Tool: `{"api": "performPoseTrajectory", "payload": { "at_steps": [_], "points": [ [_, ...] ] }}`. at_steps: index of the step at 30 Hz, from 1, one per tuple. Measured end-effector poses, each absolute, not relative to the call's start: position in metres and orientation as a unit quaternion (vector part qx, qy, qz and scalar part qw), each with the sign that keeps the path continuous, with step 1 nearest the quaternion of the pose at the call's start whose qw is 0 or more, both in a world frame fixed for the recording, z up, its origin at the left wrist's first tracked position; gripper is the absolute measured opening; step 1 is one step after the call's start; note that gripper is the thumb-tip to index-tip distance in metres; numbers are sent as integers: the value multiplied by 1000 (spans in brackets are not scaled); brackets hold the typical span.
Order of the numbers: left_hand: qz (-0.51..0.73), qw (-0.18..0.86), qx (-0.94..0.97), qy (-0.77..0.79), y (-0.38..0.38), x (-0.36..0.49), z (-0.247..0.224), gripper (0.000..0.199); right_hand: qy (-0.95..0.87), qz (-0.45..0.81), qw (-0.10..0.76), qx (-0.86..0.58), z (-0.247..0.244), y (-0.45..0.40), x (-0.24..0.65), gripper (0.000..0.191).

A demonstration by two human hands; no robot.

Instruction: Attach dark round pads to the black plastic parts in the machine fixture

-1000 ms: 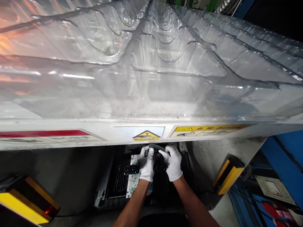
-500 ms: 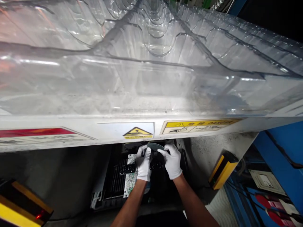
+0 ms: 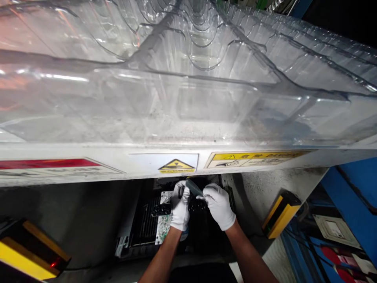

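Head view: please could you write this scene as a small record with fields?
Left hand: white-gloved, holds a thin grey piece by its upper left end
Right hand: white-gloved, fingers at the piece's lower end; grip unclear
Near hands: a black part overlapping a speckled plate in view; a second black part between the hands
Above: clear plastic tray, white panel with warning labels
Sides: yellow-and-black unit at left, another unit at right
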State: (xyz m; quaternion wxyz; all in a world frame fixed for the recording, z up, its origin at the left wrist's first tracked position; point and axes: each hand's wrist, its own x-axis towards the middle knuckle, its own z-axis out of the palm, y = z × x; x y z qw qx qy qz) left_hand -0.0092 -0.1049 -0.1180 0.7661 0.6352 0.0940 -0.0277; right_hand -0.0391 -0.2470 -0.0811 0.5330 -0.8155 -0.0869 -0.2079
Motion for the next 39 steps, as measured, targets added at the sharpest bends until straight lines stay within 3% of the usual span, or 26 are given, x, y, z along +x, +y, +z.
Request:
{"api": "performPoseTrajectory", "payload": {
  "at_steps": [11,20,39],
  "points": [
    [-19,719,683,125,-104,-16,-117,35,-5,-271,535,-800,-94,-247,-16,9],
    [5,756,644,119,-108,-3,-128,30,87,-339,543,-764,-105,-235,-11,11],
    [41,762,631,139,-115,5,-119,22,132,-344,560,-742,-106,-232,-5,13]
  ]
}}
